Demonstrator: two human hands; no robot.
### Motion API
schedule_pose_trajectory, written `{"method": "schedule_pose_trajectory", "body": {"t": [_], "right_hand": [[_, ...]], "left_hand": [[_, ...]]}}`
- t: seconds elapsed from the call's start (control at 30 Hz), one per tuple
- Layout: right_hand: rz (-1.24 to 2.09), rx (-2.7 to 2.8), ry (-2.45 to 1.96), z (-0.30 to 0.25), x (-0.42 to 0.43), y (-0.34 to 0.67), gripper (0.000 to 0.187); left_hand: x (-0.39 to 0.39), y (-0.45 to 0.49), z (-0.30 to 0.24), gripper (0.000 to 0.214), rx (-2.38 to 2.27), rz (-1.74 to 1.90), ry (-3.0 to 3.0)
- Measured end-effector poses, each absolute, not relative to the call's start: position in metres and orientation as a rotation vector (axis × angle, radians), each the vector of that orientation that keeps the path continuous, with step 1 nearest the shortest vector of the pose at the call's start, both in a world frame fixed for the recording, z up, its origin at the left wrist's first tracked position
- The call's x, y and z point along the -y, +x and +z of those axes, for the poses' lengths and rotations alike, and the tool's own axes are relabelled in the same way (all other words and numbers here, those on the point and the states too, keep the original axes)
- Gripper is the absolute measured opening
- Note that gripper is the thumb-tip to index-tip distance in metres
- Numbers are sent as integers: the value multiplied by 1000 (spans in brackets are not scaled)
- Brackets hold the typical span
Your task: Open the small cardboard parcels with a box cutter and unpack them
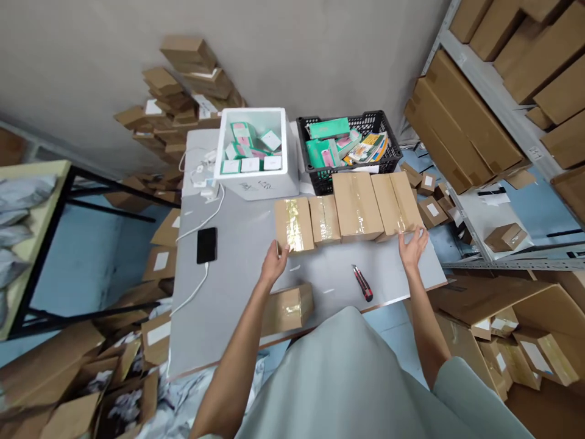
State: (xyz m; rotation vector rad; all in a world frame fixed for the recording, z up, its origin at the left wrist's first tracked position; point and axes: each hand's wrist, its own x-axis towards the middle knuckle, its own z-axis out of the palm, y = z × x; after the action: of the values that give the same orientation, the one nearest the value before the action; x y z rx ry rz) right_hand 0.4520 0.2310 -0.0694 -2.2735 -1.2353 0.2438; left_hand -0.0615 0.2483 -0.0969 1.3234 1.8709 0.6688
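A row of several taped brown cardboard boxes (351, 207) lies across the grey table (237, 268). My left hand (274, 263) touches the near corner of the leftmost box (294, 224), fingers partly curled against it. At the row's right end, my right hand (412, 247) is open with fingers spread, against the near edge of the rightmost box (402, 204). One more taped box (287, 308) sits at the table's near edge, under my left forearm. A red and black utility knife (362, 283) lies between my hands.
A white foam box (253, 149) and a black plastic crate (350, 149), both holding green packets, stand at the table's back. A black phone (206, 245) on a white cable lies left. Cardboard boxes pile on the floor and on metal shelves (498, 103) at right.
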Motion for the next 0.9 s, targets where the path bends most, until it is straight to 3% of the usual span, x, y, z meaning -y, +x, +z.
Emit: {"method": "schedule_pose_trajectory", "body": {"t": [0.13,0.4,0.57,0.9], "right_hand": [[457,1335,-2174,-87,-158,388,105],[1591,1251,-1816,-112,-92,225,98],[1711,1211,-1798,-114,-121,175,73],[1914,1257,-1838,-105,-128,121,51]], "left_hand": [[-180,-91,-90,88,-1940,697,1173],[-43,-106,-77,86,-1754,710,881],[-20,-101,-73,85,-1568,834,816],[10,-192,-96,96,-1683,997,715]]}}
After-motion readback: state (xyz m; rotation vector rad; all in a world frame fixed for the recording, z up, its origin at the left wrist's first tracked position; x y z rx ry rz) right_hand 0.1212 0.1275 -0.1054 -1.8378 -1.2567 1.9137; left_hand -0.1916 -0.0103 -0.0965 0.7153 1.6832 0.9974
